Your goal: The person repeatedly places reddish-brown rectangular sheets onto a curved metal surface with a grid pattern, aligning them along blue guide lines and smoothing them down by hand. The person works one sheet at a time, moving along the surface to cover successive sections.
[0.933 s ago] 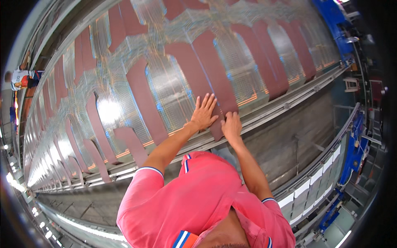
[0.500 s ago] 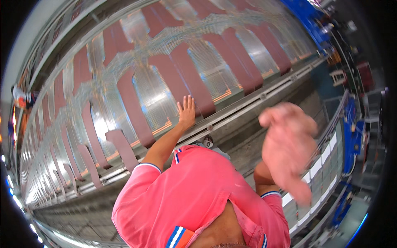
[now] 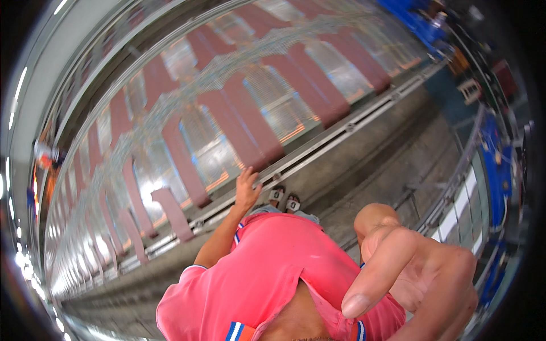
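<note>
My left hand [image 3: 248,188] is at the near edge of a long, shiny table [image 3: 219,181], beside a metal rail [image 3: 310,159]. Its fingers are slightly spread and hold nothing. Just beyond the fingertips is a wide reddish-brown sheet piece [image 3: 242,116], shaped like a cut garment panel, its near end reaching the edge. My right hand [image 3: 424,273] is raised close to the camera at lower right. Its thumb stands apart from a bent finger, and nothing shows between them. The other fingertips run out of the picture at the bottom.
Several more brown pieces, such as one brown panel [image 3: 310,85], lie in rows along the table. Some ends droop over the near edge. A concrete floor [image 3: 352,176] runs beside the rail. Blue machine frames [image 3: 493,170] stand at right, and another person [image 3: 46,153] is far left.
My left hand has drawn back off the table surface toward the rail. My right hand has moved lower and closer to the camera, its fingers now bent. The view has shifted slightly.
</note>
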{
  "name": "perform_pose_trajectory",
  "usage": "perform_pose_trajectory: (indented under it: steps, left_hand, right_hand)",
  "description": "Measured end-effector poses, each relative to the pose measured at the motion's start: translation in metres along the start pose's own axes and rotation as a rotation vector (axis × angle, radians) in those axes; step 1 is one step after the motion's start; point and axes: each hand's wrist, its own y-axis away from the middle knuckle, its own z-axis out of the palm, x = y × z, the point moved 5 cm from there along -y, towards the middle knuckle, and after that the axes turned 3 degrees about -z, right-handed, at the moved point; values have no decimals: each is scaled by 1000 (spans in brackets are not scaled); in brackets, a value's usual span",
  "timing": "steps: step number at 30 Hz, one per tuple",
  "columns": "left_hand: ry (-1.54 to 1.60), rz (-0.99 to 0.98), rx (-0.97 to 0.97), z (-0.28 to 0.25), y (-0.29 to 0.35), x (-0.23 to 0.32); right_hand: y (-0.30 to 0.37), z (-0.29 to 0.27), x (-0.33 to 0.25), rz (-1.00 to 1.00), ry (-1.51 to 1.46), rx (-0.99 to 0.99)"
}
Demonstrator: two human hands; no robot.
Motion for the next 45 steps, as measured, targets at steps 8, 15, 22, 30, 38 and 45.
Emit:
perform_pose_trajectory:
  steps: [8,15,22,30,38,45]
  left_hand:
    - [222,-530,-420,-54,150,25]
    - [253,-892,-115,-113,238,-22]
    - [240,-1128,438,-222,268,-109]
    - [233,-1375,289,-266,209,-246]
    - [1563,-1389,540,-230,205,-257]
    - [2007,-774,400,-252,167,-305]
  right_hand:
    - [-4,-10,86,-62,-663,-239]
    - [142,-41,238,694,-791,-1013]
    - [251,-127,327,958,398,-1146]
    - [275,-20,504,923,743,-719]
    - [336,206,563,1169,496,-614]
    - [321,252,540,1355,44,-328]
